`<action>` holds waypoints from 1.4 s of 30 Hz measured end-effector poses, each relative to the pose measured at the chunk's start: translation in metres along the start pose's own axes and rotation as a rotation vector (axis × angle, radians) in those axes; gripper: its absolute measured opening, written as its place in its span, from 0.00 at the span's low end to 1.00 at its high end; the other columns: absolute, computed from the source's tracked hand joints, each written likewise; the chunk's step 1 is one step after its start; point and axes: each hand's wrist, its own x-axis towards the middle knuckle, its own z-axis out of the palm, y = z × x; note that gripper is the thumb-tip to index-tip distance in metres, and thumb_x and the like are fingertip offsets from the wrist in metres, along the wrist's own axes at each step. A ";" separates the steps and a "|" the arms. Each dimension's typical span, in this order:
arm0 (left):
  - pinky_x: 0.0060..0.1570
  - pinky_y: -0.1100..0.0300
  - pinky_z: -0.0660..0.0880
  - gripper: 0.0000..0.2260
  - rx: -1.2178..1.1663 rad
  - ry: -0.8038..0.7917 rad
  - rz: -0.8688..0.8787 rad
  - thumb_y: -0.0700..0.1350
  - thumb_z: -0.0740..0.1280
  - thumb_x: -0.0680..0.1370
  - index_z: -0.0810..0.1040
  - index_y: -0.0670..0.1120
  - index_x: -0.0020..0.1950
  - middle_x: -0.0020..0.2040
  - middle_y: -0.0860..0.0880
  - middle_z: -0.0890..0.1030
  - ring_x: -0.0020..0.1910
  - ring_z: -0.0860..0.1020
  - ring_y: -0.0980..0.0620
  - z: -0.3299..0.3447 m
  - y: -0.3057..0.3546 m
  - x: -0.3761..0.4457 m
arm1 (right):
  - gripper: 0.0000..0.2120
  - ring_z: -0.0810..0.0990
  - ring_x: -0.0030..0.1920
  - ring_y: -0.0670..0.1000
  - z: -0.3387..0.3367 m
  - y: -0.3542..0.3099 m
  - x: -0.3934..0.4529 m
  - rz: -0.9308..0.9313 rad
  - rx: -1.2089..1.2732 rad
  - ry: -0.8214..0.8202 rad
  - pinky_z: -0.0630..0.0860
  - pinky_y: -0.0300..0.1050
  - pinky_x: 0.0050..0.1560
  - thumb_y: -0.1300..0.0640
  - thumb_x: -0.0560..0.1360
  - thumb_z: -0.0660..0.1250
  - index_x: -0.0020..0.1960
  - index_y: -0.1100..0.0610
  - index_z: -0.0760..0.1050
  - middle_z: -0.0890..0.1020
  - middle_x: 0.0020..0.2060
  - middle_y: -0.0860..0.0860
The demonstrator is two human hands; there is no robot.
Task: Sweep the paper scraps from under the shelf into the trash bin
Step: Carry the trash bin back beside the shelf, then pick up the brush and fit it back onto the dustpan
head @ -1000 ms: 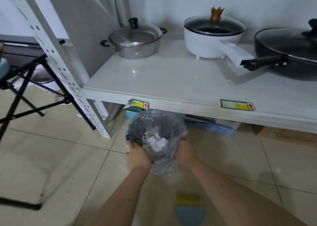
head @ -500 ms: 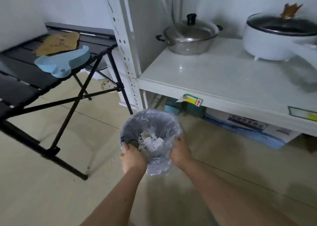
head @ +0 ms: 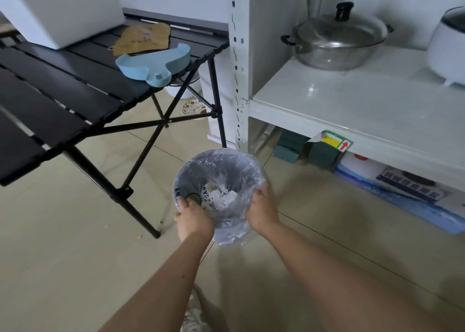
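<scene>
I hold a small round trash bin lined with a clear plastic bag, lifted above the tiled floor in front of the white shelf. My left hand grips its near-left rim and my right hand grips its near-right rim. White crumpled paper scraps lie at the bottom of the bin. A light blue dustpan rests on the black folding table to the left.
A steel pot and a white pot stand on the shelf. Under the shelf are green boxes and a blue-and-white carton. The table's black legs reach the floor left of the bin. A tan cloth lies on the table.
My view has swung left with the bin still held in both hands; the folding table and dustpan now fill the left side. The brush seen on the floor has left the view.
</scene>
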 end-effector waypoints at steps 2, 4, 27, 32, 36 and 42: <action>0.62 0.47 0.69 0.26 0.016 -0.026 -0.022 0.33 0.56 0.77 0.58 0.40 0.75 0.78 0.46 0.51 0.69 0.63 0.38 -0.004 -0.002 -0.001 | 0.27 0.66 0.71 0.56 0.001 -0.003 -0.001 -0.018 0.004 -0.015 0.67 0.42 0.68 0.67 0.76 0.61 0.74 0.63 0.59 0.54 0.76 0.55; 0.70 0.40 0.58 0.28 0.070 -0.032 -0.050 0.37 0.57 0.77 0.56 0.45 0.76 0.79 0.47 0.48 0.75 0.54 0.38 -0.007 0.003 -0.006 | 0.32 0.61 0.74 0.56 -0.001 -0.003 -0.004 -0.028 0.043 -0.044 0.65 0.45 0.70 0.65 0.77 0.61 0.77 0.57 0.53 0.50 0.78 0.53; 0.70 0.35 0.36 0.28 0.277 0.232 0.532 0.50 0.58 0.80 0.53 0.48 0.78 0.79 0.43 0.44 0.77 0.39 0.40 0.105 0.159 -0.084 | 0.32 0.69 0.70 0.57 -0.055 0.273 -0.085 0.525 0.236 0.099 0.72 0.51 0.66 0.58 0.78 0.60 0.78 0.51 0.49 0.56 0.77 0.50; 0.69 0.37 0.35 0.28 0.205 0.338 0.690 0.49 0.61 0.79 0.57 0.47 0.78 0.79 0.41 0.50 0.78 0.46 0.40 0.105 0.186 -0.078 | 0.32 0.72 0.66 0.60 -0.035 0.297 -0.093 0.603 0.254 0.058 0.72 0.49 0.62 0.60 0.78 0.59 0.77 0.53 0.50 0.58 0.76 0.52; 0.71 0.35 0.38 0.30 0.136 0.306 0.387 0.50 0.60 0.79 0.53 0.48 0.78 0.79 0.42 0.47 0.77 0.43 0.39 0.105 0.166 -0.070 | 0.33 0.73 0.65 0.59 -0.024 0.294 -0.092 0.571 0.254 0.012 0.74 0.51 0.61 0.59 0.77 0.60 0.78 0.52 0.50 0.57 0.76 0.51; 0.71 0.37 0.36 0.29 0.163 0.261 0.292 0.53 0.57 0.80 0.51 0.48 0.79 0.79 0.40 0.46 0.77 0.43 0.38 0.110 0.146 -0.073 | 0.31 0.72 0.68 0.57 -0.003 0.280 -0.099 0.564 0.163 -0.054 0.68 0.47 0.65 0.57 0.78 0.59 0.77 0.55 0.51 0.60 0.75 0.54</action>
